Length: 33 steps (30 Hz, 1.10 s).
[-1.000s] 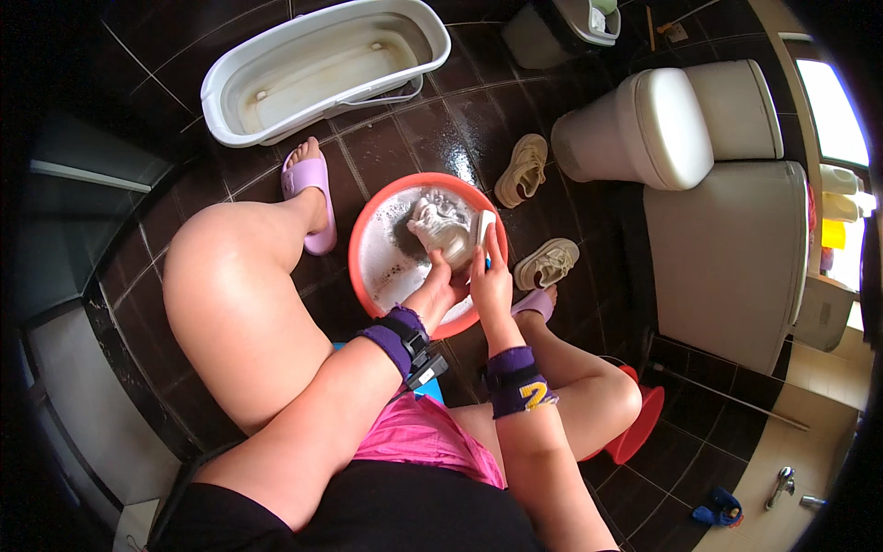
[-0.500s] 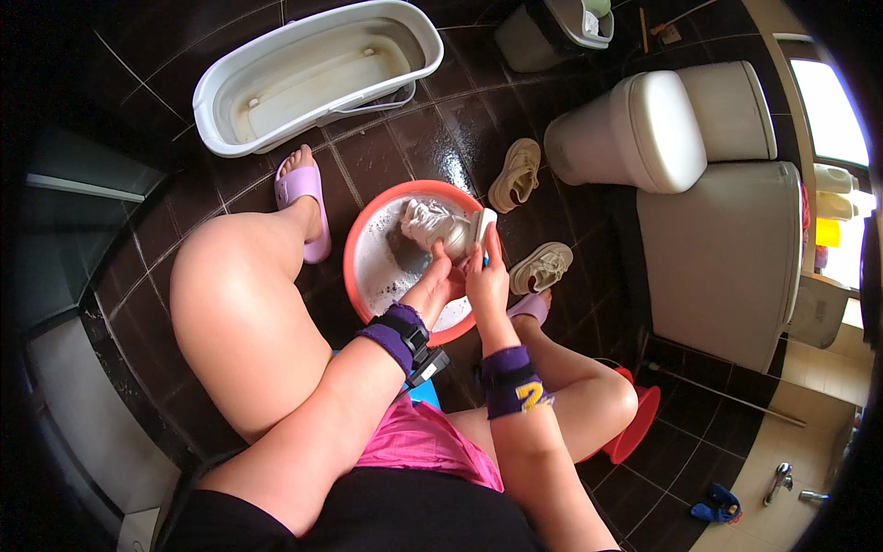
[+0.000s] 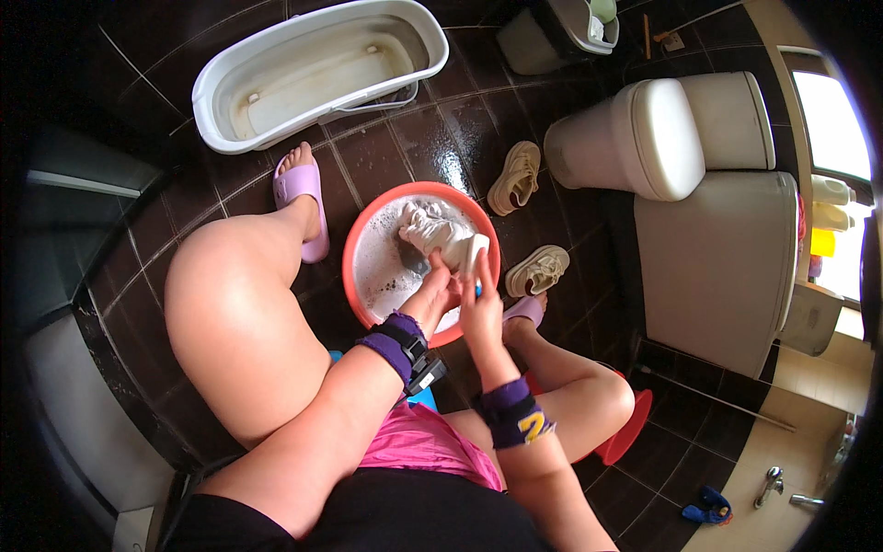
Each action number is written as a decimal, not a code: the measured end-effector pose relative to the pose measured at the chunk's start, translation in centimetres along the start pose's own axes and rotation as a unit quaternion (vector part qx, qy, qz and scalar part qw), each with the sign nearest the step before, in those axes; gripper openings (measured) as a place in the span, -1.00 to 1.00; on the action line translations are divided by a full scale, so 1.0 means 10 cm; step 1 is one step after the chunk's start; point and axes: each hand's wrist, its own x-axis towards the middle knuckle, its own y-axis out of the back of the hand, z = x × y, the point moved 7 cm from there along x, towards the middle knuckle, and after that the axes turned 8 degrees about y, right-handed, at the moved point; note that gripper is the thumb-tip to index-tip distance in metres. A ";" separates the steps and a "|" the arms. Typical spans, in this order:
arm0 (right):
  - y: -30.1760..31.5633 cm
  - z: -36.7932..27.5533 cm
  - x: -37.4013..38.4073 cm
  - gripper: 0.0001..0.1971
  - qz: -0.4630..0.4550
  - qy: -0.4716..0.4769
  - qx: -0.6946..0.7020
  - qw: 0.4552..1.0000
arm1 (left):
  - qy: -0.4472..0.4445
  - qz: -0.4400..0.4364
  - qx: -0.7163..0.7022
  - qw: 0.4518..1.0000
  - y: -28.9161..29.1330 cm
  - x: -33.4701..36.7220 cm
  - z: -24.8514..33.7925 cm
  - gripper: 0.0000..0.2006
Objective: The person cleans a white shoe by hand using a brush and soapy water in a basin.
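A wet white shoe point(image 3: 434, 230) is held above sudsy water in a round orange-red basin point(image 3: 353, 271). My left hand point(image 3: 436, 293) is closed on its near end. Just to the right, my right hand point(image 3: 480, 317) grips a white scrubbing brush point(image 3: 475, 250), its fingers stretched along it against the shoe's right side. A bit of blue shows by the right fingers; the bristles cannot be made out. Foam covers much of the water. Part of the shoe lies behind my fingers.
Two cream sneakers point(image 3: 516, 179) point(image 3: 538, 270) stand on dark tiles right of the basin. A long white tub point(image 3: 216, 129) is at the far left, a toilet point(image 3: 598, 138) at the right. Behind my right leg sits a red basin point(image 3: 635, 428). Blue slippers point(image 3: 708, 506) lie lower right.
The brush and my right hand have moved slightly down and left along the shoe. The shoe has tilted a little, while my left hand keeps its hold.
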 end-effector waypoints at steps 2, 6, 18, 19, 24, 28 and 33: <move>0.00 -0.15 -0.11 -0.47 -0.051 -0.023 -0.063 0.996 | 0.037 -0.176 -0.258 0.949 -0.42 -0.31 0.17 -0.50; -0.14 0.08 0.32 -0.51 -0.042 -0.120 0.039 0.991 | 0.062 -0.130 -0.200 0.969 -0.01 0.13 0.05 -0.49; 0.01 0.06 0.29 -0.49 -0.042 -0.085 -0.053 0.994 | 0.108 0.100 -0.085 0.985 -0.12 0.04 -0.02 -0.40; -0.09 0.08 0.39 -0.51 -0.059 -0.143 0.004 0.988 | 0.137 0.182 -0.123 0.966 0.12 0.14 -0.04 -0.34; -0.15 -0.20 0.07 -0.49 -0.112 -0.073 0.004 0.991 | 0.101 -0.159 -0.242 0.952 0.33 0.18 -0.09 -0.36; 0.14 -0.07 -0.15 -0.46 -0.070 -0.040 -0.088 0.993 | 0.036 -0.116 -0.082 0.989 -0.32 -0.22 -0.08 -0.45; -0.02 0.13 0.31 -0.49 -0.067 -0.172 0.051 0.981 | 0.167 0.208 -0.097 0.959 0.13 0.03 -0.15 -0.36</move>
